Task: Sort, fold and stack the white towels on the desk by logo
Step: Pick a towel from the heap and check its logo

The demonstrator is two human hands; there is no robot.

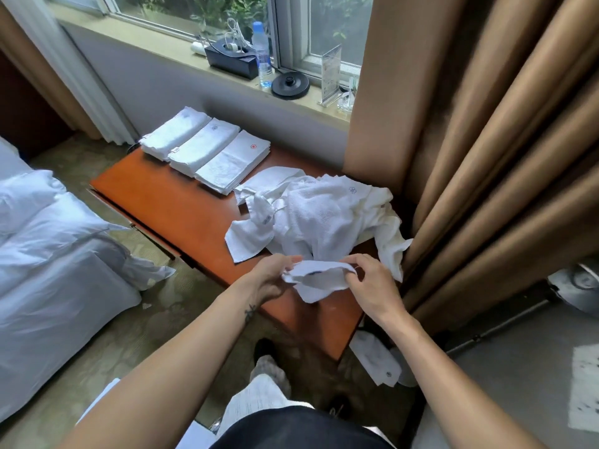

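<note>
A small white towel (319, 280) hangs crumpled over the near edge of the orange-brown desk (181, 215). My left hand (270, 277) grips its left end and my right hand (372, 280) pinches its right end. Behind it lies a loose pile of unfolded white towels (324, 215); one shows a blue logo. Three stacks of folded towels sit side by side at the desk's far left: the left stack (175, 132), the middle stack (204, 145) with a dark logo, and the right stack (235, 162) with a red logo.
A brown curtain (486, 140) hangs close on the right. A bed (48, 254) with white linen stands to the left. The windowsill holds a black box (231, 59), a water bottle (262, 56) and a kettle base (290, 82). One white towel (376, 358) lies on the floor beside the desk.
</note>
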